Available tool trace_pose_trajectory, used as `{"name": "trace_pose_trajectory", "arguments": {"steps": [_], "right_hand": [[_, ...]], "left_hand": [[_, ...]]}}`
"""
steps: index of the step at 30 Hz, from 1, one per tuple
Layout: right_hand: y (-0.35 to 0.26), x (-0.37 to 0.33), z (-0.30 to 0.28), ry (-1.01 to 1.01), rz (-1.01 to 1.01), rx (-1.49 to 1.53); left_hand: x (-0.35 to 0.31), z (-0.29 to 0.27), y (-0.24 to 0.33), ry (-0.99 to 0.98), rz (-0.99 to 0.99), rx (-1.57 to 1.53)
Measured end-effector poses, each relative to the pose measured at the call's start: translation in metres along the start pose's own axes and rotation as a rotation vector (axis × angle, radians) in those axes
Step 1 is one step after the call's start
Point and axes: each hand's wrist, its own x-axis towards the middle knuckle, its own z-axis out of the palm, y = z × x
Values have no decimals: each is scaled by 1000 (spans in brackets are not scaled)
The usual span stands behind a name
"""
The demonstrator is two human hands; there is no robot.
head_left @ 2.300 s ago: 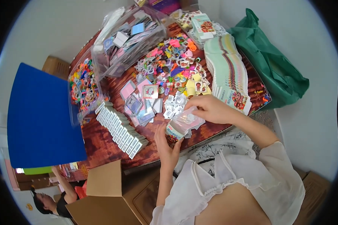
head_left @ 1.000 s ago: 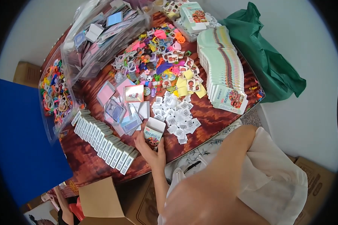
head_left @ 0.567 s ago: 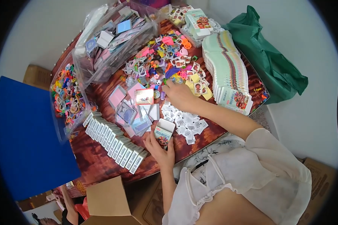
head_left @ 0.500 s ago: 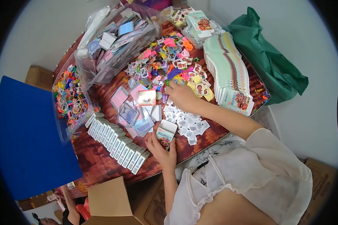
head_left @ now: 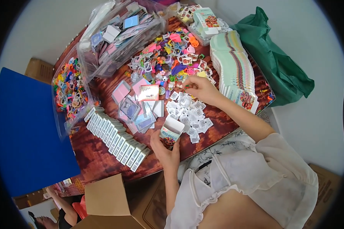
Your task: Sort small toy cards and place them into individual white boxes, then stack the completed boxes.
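My left hand point(head_left: 165, 152) is closed around a small pale green printed carton point(head_left: 169, 134), tilted with its flap raised and its top open. To the right and farther off, my right hand point(head_left: 203, 91) is above the table with its fingertips pinched together. A tiny dark bit shows at those fingertips, too small to name. Below that hand lies a pile of small white printed packets point(head_left: 195, 118). Beyond it spreads a heap of colourful plastic trinkets point(head_left: 168, 57). Left of the carton are loose pink and blue cards and flat cases point(head_left: 130, 108).
A row of filled-looking small cartons point(head_left: 116, 139) stands at front left. Flattened cartons point(head_left: 231, 61) are stacked at right, beside a green bag point(head_left: 271, 57). Clear bins hold cards point(head_left: 118, 36) and trinkets point(head_left: 70, 87). A cardboard box point(head_left: 107, 196) stands below the table edge; another person point(head_left: 67, 208) is beyond.
My right hand has lifted back from the trinket heap, toward the right, with its fingertips pinched. The carton in my left hand has tipped so its opening shows more.
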Motion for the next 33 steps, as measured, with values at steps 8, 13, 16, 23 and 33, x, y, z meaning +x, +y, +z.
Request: {"name": "trace_pose_trajectory", "arguments": {"steps": [8, 13, 16, 23, 33], "right_hand": [[-53, -54, 32, -166, -62, 136], [-51, -53, 32, -173, -129, 46], [-43, -46, 14, -91, 116, 223], [-5, -45, 30, 85, -100, -514], [-18, -44, 13, 110, -3, 7]], "left_hand": [[11, 7, 19, -86, -112, -132], [8, 7, 17, -56, -127, -141], [3, 10, 15, -16, -166, -258], [3, 17, 1, -37, 4, -48], [3, 16, -2, -70, -18, -56]]}}
